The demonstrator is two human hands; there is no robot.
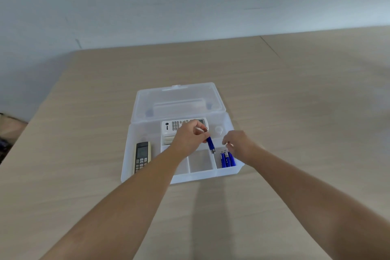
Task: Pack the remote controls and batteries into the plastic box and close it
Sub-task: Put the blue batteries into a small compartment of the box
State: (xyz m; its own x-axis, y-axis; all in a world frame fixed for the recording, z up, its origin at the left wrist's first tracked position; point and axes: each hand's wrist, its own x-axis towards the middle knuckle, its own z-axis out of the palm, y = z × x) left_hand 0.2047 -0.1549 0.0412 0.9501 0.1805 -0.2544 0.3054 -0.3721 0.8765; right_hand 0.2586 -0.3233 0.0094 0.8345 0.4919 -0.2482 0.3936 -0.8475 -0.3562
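Observation:
A clear plastic box [202, 176] stands open on the table, its lid [179, 101] tilted back. A white remote [183, 125] lies on a stack of remotes at the box's back. In the left compartment lies a dark remote with a beige edge [142, 156]. Several blue batteries [227, 159] rest in the front right compartment. My left hand [188, 138] pinches one blue battery [210, 143] by its top, holding it tilted over the tray's dividers. Just above the batteries hovers my right hand [237, 143], fingers curled and apart, holding nothing I can see.
The box sits mid-table on a pale wooden tabletop [295, 101] that runs to a grey wall behind. The table's left edge drops off at the left, with dark clutter [4, 143] beyond it. The tray's front middle compartment [200, 161] holds nothing.

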